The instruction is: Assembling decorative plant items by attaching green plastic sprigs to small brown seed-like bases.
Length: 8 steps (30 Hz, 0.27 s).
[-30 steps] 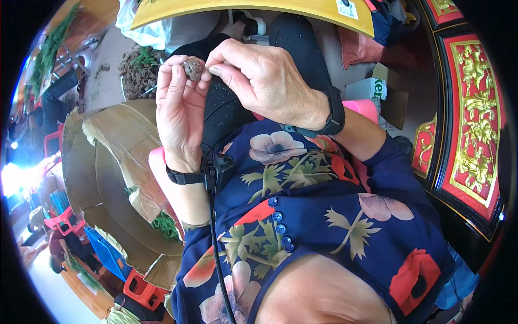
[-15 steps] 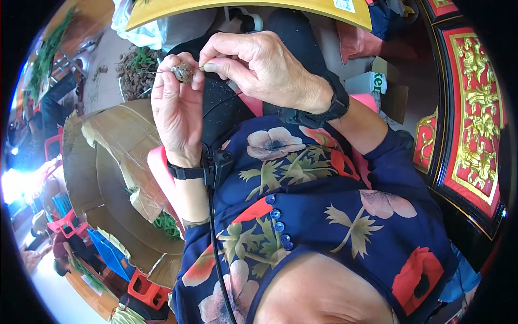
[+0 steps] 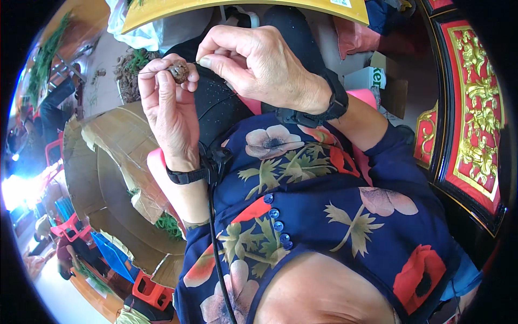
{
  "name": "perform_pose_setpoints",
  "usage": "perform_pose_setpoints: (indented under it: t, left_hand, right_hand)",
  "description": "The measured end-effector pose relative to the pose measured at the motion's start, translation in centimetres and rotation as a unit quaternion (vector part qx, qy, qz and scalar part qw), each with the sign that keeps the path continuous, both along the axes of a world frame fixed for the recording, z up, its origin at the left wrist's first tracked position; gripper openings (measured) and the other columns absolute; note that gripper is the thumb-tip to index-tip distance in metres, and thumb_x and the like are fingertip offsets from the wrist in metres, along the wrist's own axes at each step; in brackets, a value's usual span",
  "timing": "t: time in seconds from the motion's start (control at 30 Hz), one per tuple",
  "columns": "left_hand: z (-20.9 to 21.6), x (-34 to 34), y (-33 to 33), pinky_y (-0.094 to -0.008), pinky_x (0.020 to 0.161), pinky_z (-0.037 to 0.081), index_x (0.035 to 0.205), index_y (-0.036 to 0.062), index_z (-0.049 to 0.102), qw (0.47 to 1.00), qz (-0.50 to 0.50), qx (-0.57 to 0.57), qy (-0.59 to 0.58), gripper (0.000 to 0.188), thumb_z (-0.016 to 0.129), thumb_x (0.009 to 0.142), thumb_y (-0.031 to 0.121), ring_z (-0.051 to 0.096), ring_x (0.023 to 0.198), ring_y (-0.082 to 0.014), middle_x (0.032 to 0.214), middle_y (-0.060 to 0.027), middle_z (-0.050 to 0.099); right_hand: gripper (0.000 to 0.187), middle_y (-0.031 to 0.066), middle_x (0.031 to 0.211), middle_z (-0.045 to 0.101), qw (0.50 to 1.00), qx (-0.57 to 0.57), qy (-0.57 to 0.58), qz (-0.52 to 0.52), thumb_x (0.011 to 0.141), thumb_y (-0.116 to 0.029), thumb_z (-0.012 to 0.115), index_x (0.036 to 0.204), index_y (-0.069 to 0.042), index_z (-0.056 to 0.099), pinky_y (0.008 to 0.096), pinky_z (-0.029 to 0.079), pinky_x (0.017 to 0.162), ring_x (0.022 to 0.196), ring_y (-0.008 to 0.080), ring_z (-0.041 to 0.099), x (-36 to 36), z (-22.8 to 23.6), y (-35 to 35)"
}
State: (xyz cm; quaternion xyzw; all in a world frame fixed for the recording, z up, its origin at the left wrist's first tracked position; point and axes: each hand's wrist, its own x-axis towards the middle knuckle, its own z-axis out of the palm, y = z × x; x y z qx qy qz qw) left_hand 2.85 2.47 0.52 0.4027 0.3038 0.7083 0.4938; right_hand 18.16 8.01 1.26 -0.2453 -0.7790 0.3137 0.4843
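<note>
Over my lap, near the yellow table edge, my left hand point(image 3: 171, 110) is closed with a small, rough brown lump point(image 3: 178, 71) between the thumb and fingertips. A thin dark wire or thread point(image 3: 144, 73) sticks out on the lump's left side. To the right of the lump, my right hand point(image 3: 264, 67) pinches a thin strand between thumb and forefinger. The strand spans the short gap between the lump and my right fingertips. Both wrists wear black straps.
A yellow table point(image 3: 237, 6) crosses ahead, with a white plastic bag point(image 3: 141, 33) at its left. Brown clumps with green sprigs point(image 3: 125, 81) lie on the floor. At left stands a torn cardboard box point(image 3: 116, 162), at right a white box point(image 3: 360, 81) and a red-gold carved panel point(image 3: 475, 113).
My left hand has shifted left with the lump, turning it slightly. The right hand has moved a little up and left, and the gap between lump and right fingertips is wider.
</note>
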Motion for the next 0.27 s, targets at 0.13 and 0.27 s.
perform_pose_setpoints:
  t: [0.13,0.27]
  left_hand:
    - [-0.29,-0.37,-0.04,-0.0278,0.074,0.042,0.106,0.008,0.049,1.0,-0.01,-0.002,-0.023,0.013,0.048,0.095,0.014,0.05,0.08,-0.0175,0.105,-0.0098,0.053]
    - [-0.62,-0.53,-0.15,-0.0287,0.077,0.043,0.106,0.0096,0.049,0.987,-0.076,-0.029,-0.141,0.013,0.049,0.094,0.015,0.049,0.082,-0.0183,0.107,-0.0102,0.053]
  right_hand:
    - [0.004,0.0072,0.062,0.058,1.0,0.017,-0.002,-0.005,0.082,-0.002,0.061,0.085,-0.001,0.06,0.0235,0.042,0.049,0.054,0.0109,0.055,0.07,0.24,-0.22]
    - [0.004,0.0076,0.062,0.058,0.999,-0.017,0.019,0.024,0.082,-0.002,0.061,0.085,-0.001,0.06,0.0234,0.042,0.049,0.054,0.0119,0.056,-0.19,0.11,-0.35]
